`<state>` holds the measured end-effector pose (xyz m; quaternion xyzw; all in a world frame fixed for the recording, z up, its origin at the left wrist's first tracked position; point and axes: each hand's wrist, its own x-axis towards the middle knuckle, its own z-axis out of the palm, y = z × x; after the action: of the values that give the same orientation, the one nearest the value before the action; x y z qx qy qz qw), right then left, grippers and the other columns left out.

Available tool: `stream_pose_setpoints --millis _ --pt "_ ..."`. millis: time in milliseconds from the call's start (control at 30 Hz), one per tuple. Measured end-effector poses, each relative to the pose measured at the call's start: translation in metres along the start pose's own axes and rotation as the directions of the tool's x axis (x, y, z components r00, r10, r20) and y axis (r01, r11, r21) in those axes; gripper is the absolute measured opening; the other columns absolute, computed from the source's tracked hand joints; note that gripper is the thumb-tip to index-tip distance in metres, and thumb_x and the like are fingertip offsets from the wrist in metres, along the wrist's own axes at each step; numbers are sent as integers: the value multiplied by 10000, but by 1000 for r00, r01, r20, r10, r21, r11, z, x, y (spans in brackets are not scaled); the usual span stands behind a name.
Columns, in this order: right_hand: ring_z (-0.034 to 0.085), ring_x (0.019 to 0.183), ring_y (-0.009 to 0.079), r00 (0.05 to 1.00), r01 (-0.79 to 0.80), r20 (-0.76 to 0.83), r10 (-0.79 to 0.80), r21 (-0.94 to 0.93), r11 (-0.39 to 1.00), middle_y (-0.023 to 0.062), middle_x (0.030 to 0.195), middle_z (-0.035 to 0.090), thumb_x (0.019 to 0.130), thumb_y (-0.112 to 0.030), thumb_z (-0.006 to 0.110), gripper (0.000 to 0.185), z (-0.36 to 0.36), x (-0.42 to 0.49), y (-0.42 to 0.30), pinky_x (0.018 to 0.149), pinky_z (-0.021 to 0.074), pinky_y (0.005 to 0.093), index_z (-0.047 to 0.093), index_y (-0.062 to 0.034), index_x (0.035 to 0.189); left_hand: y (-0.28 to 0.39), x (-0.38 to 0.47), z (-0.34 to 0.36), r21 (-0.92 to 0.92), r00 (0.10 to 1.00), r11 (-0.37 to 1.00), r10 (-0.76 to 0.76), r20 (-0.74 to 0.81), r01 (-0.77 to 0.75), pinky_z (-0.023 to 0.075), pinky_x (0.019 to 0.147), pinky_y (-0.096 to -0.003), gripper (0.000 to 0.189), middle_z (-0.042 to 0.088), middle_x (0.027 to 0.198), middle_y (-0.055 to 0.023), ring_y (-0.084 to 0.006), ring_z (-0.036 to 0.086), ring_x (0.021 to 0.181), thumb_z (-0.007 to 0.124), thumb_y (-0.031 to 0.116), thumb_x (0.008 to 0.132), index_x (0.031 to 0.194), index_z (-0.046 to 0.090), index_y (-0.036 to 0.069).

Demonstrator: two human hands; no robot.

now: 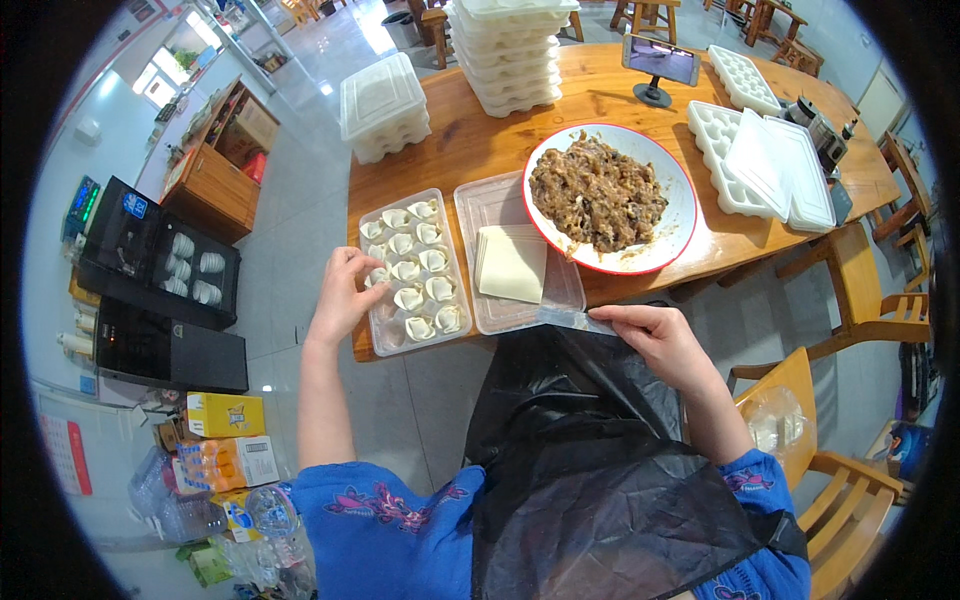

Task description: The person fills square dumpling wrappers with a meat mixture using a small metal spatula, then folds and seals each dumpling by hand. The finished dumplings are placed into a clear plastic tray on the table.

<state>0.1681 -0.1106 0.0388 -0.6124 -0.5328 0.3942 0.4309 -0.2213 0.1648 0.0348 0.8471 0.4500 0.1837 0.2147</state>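
My left hand (pixel 339 294) is at the left edge of a clear plastic tray (pixel 379 335), thumb and forefinger around a folded wonton (pixel 377 276). Several more wontons (pixel 406 271) sit in the tray's compartments, and a few compartments at the near left hold none. A flat translucent spatula (pixel 574 320) is in my right hand (pixel 654 339), its blade over the near edge of a plastic lid (pixel 491 315). On this lid lies a stack of square dough wrappers (pixel 512 264). A red-rimmed white bowl (pixel 679 238) of minced filling (pixel 598 191) overlaps the lid's far right part.
Lidded white trays stand in a short stack (pixel 385 105) and a tall stack (pixel 510 60) at the back. A phone (pixel 660 58) is on a stand. Further trays (pixel 712 150) and loose lids (pixel 810 180) lie at the right. A wooden chair (pixel 780 405) is close by my right arm.
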Motion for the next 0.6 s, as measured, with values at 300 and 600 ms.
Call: stream_pose_setpoints --millis 300,600 --pt "763 1031 198 1000 27 3 -27 3 1000 171 1109 801 1033 -59 628 297 -2 -7 1 938 567 332 759 -59 1299 12 -3 -8 -145 997 987 -69 41 74 510 1009 -376 296 567 1235 -75 -231 579 1198 848 119 856 1121 732 54" --pt "784 981 257 1000 8 -15 -10 -79 997 206 1079 782 1021 -108 640 349 2 -17 -1 890 596 380 731 -109 1358 116 14 47 170 949 953 275 -151 -249 506 950 -447 238 620 1141 -153 -364 615 1100 794 83 890 1114 721 47"
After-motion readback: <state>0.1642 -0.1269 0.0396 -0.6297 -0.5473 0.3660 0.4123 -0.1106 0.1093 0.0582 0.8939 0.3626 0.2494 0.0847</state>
